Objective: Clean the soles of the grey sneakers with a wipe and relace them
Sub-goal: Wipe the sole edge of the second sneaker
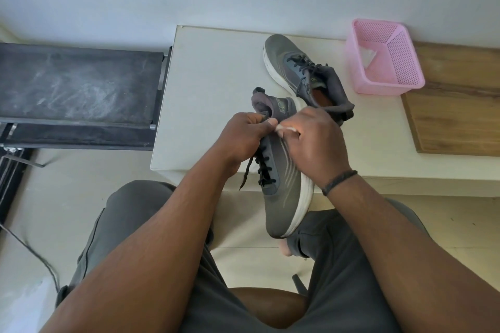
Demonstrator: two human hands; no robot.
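The desk (216, 84) ends at a near edge right under the held sneaker (284, 192), which hangs over the lap, so a slip drops it to the floor. The second sneaker (295, 67) lies on the desk beside the pink basket (384, 59); room is open leftward. The left hand (243, 135) grips the collar; the right hand (316, 138) pinches the wipe (284, 129) (its loose lace could snag).

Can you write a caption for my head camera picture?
Left hand grips grey laced sneaker; right hand presses white wipe against it.
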